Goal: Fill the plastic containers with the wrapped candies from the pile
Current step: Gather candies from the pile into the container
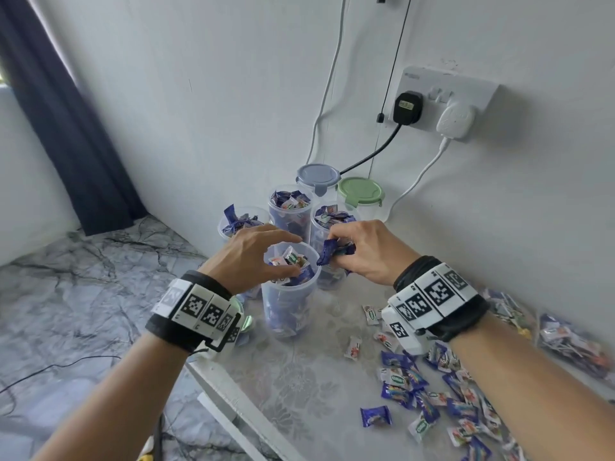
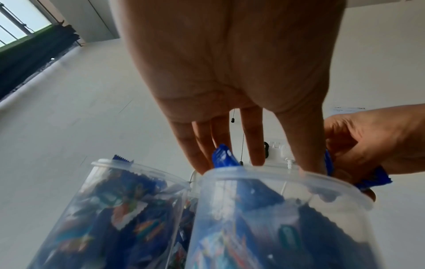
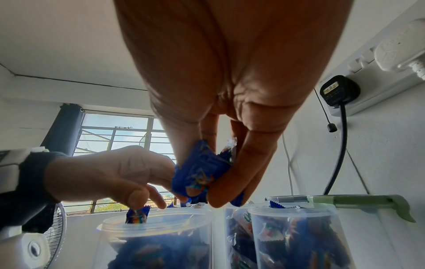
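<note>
The near clear plastic container [image 1: 288, 307] stands almost full of blue and white wrapped candies. My left hand [image 1: 293, 257] hovers over its mouth, fingers [image 2: 255, 145] straight and dipping inside the rim, thumb touching a blue candy [image 3: 138, 215] at the top. My right hand [image 1: 342, 251] is just right of that rim and grips a small bunch of blue wrapped candies [image 3: 200, 174] in curled fingers. Three more open containers [image 1: 291, 214] stand behind, heaped with candies. The loose candy pile [image 1: 432, 397] lies on the table at the right, under my right forearm.
Two lidded containers, one with a grey-blue lid [image 1: 317, 176] and one with a green lid [image 1: 361, 193], stand against the wall. A wall socket with plugs [image 1: 442, 104] and hanging cables is above them. A clear bag of candies [image 1: 565, 341] lies far right. The table edge [image 1: 213, 377] runs under my left wrist.
</note>
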`<state>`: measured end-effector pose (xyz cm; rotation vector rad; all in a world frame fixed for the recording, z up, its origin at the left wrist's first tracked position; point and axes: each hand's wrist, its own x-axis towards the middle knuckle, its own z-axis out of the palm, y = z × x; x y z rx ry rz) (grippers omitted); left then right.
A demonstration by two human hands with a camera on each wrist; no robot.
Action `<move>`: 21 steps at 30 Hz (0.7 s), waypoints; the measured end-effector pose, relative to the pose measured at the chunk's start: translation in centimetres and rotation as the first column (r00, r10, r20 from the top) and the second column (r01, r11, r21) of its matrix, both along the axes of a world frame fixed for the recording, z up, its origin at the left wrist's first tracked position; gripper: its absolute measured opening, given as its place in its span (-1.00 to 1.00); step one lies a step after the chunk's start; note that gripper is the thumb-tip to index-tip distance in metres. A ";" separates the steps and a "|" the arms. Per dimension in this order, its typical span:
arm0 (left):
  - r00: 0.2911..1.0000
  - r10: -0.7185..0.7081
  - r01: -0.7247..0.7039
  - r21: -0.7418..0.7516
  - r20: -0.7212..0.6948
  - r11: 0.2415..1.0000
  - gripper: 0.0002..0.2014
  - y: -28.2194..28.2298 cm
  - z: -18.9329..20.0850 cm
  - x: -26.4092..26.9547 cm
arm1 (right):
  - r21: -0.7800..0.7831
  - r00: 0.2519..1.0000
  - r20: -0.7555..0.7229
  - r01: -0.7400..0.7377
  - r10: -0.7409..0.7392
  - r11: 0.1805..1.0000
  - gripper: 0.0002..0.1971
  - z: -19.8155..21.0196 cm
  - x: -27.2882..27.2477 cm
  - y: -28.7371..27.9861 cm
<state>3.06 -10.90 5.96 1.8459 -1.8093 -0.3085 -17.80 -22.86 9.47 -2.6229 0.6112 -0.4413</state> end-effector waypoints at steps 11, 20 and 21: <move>0.991 0.086 -0.091 -0.038 -0.103 0.995 0.12 2.3 -2.8 -0.5 | 0.032 0.999 0.033 -0.040 0.039 0.999 -0.92 0.5 3.0 0.1; 0.972 0.098 -0.108 -0.036 -0.212 0.993 0.25 2.5 -4.3 -0.6 | 0.059 0.999 0.005 -0.049 0.049 0.997 -0.85 -0.7 5.5 1.1; 0.971 0.100 -0.111 -0.043 -0.218 0.993 0.24 2.5 -4.4 -0.6 | 0.058 0.999 -0.012 -0.051 0.051 0.997 -0.83 -0.9 5.6 1.2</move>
